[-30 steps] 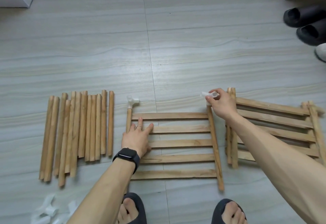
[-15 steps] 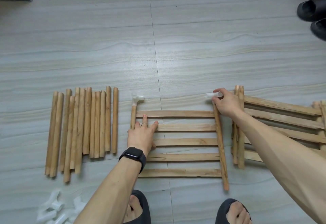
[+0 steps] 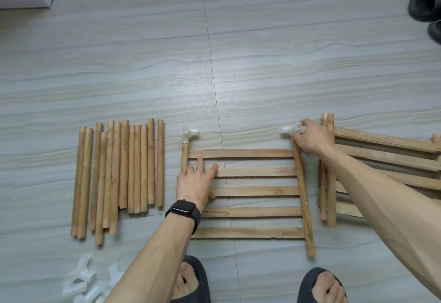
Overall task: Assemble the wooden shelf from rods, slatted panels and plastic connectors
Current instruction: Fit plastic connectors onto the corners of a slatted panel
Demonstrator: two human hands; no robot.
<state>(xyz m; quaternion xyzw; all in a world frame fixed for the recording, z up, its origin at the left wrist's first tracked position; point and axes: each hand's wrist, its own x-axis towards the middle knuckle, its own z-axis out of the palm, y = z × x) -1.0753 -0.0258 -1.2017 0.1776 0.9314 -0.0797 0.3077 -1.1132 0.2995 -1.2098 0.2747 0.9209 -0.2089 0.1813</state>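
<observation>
Two hands: both are on the middle panel [image 3: 250,191], one at its 9 o'clock edge and one at its 1 o'clock corner.
Left hand [image 3: 195,183]: lies flat with fingers straight and spread across the upper slats, just beside the left side rod [image 3: 184,159]; it grasps nothing.
Right hand [image 3: 310,138]: fingers are curled round the right connector [image 3: 290,129], which sits at the top end of the right side rod [image 3: 301,195].
Middle panel: five slats run between the two side rods; it lies flat on the floor [image 3: 238,76], low in the view's centre.
Left connector [image 3: 188,134]: white plastic, seated on the top end of the left side rod at the panel's 11 o'clock, with no hand on it.
Loose rods [image 3: 119,176]: lie side by side at the panel's 9 o'clock, apart from it.
Panel stack [image 3: 381,157]: more slatted panels at 3 o'clock, just beside the middle panel and partly under the right forearm.
Spare connectors [image 3: 83,286]: a pale heap at the view's 7 o'clock.
Watch [image 3: 183,209]: dark, on the left wrist.
Slippers [image 3: 319,286]: dark, on both feet at 6 o'clock.
Shoes [image 3: 422,7]: dark, at 2 o'clock by the edge.
</observation>
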